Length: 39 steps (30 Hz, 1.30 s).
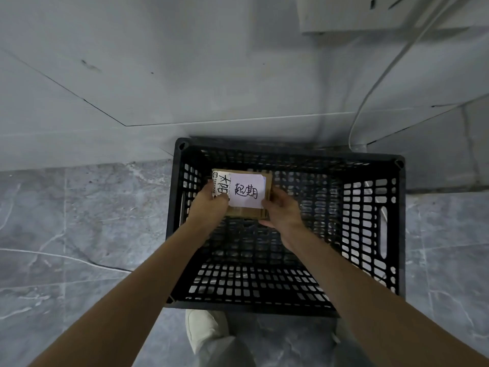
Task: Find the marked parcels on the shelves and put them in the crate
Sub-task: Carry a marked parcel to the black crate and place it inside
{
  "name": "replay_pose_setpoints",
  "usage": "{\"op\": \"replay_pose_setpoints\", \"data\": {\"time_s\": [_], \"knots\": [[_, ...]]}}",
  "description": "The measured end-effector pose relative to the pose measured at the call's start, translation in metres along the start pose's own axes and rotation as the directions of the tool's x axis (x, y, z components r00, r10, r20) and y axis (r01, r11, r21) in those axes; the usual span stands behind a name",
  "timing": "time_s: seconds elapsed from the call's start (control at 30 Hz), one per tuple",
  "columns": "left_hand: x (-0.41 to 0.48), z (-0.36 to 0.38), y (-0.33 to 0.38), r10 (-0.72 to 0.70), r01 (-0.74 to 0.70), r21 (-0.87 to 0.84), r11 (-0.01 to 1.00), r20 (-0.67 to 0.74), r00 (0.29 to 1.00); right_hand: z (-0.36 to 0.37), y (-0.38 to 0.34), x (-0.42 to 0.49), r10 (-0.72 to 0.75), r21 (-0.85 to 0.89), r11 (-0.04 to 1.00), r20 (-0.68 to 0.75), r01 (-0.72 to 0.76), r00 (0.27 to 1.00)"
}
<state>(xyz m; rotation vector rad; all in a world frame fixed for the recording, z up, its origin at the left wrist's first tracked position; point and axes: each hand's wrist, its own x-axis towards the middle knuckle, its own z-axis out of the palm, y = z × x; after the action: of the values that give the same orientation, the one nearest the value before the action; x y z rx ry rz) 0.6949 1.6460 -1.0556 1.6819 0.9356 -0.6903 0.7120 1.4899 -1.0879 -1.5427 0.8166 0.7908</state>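
A small cardboard parcel (246, 211) is gripped at both sides: its left edge is clasped by the left hand (209, 205), its right edge by the curled fingers of the right hand (280, 215). A pale shoe (203, 332) is seen just before the near rim of the black crate (291, 152). The parcel is held between the hands over the crate's far-left interior, a handwritten white note (247, 192) uppermost. Beyond, a white cable (370, 102) is seen against the wall.

One view only: head cam, wide-angle, aimed steeply down and a bit forward. Crate (401, 234) near, lower centre, seen into from above. Forearms (137, 295) run up from the bottom corners; left grip (209, 206), right grip (283, 213) and parcel (247, 192) at mid-frame. Floor (79, 234) below, wall (158, 62) across the top, shoe (204, 331) at bottom edge.
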Motion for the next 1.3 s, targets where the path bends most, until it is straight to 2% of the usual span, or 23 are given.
{"op": "replay_pose_setpoints", "data": {"time_s": [0.13,0.43,0.57,0.67,0.8,0.9,0.97,1.07,1.13,1.23,1.3], "knots": [[0.014,-0.001,-0.013,-0.032,0.032,0.008,0.999,0.013,0.999,0.009,0.012,0.015,-0.02,-0.02,1.0,-0.026,0.02,0.999],[0.035,0.0,-0.028,0.003,0.001,0.078,0.997,-0.045,0.999,0.02,0.034,0.043,-0.077,-0.028,0.997,-0.05,0.076,0.996],[0.035,-0.002,-0.031,0.023,-0.017,0.094,0.995,-0.068,0.997,0.025,0.033,0.046,-0.084,0.04,0.996,-0.005,0.084,0.996],[0.033,-0.008,-0.035,0.079,-0.066,0.129,0.989,-0.099,0.992,0.039,0.025,0.05,-0.099,0.046,0.994,-0.011,0.099,0.995],[0.011,-0.005,-0.031,0.247,-0.219,0.258,0.941,-0.08,0.966,0.04,0.024,0.054,-0.075,0.047,0.996,0.015,0.074,0.997],[-0.001,-0.003,-0.032,0.295,-0.26,0.306,0.916,-0.071,0.953,0.03,0.026,0.051,-0.109,-0.101,0.988,0.117,0.121,0.987],[-0.015,-0.005,-0.032,0.28,-0.249,0.283,0.926,-0.077,0.957,0.025,0.023,0.041,-0.132,-0.219,0.96,0.185,0.172,0.974],[-0.037,-0.014,-0.035,0.266,-0.234,0.266,0.935,-0.091,0.96,0.019,0.012,0.017,-0.145,-0.336,0.918,0.204,0.209,0.968],[-0.061,-0.021,-0.033,0.279,-0.242,0.283,0.928,-0.1,0.955,0.012,-0.001,-0.012,-0.216,-0.418,0.858,0.233,0.298,0.948],[-0.103,-0.034,-0.016,0.353,-0.288,0.362,0.887,-0.128,0.927,0.001,-0.03,-0.06,-0.323,-0.57,0.696,0.296,0.437,0.899],[-0.128,-0.044,-0.002,0.396,-0.289,0.44,0.85,-0.172,0.902,-0.004,-0.053,-0.089,-0.326,-0.706,0.519,0.358,0.482,0.875]]}}
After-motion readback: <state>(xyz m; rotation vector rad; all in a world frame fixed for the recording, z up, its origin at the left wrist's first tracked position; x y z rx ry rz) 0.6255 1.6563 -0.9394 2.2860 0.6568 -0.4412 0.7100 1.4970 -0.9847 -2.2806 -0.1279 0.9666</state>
